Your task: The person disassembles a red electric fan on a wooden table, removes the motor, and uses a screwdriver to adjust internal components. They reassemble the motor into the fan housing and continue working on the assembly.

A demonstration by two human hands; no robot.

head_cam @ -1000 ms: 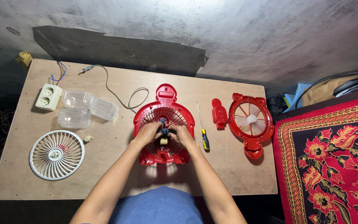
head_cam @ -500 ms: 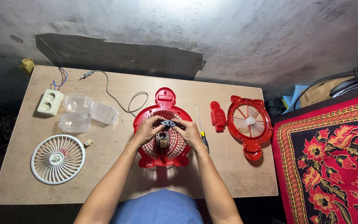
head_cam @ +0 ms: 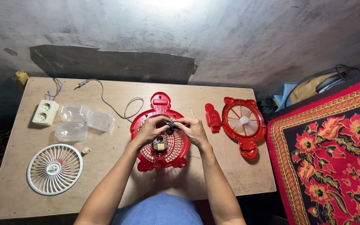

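A red fan housing with a grille (head_cam: 176, 146) lies flat on the wooden table (head_cam: 117, 146), a small motor (head_cam: 160, 144) showing at its centre. My left hand (head_cam: 151, 128) and my right hand (head_cam: 193, 130) meet just above the grille's upper half. Together their fingertips pinch a small black part (head_cam: 171, 125). A thin metal shaft (head_cam: 191, 112) pokes out beyond my right hand; what it belongs to is hidden under the hand.
To the right lie a red fan frame with white blades (head_cam: 243, 123) and a small red piece (head_cam: 212, 117). On the left are a white round grille (head_cam: 55, 168), three clear plastic boxes (head_cam: 85, 119), a white socket block (head_cam: 45, 112) and a grey cable (head_cam: 117, 107). A red patterned carpet (head_cam: 334, 158) borders the table's right side.
Both hands have moved up from the motor at the grille's centre to its upper half, and the small black part is now pinched between the fingertips.
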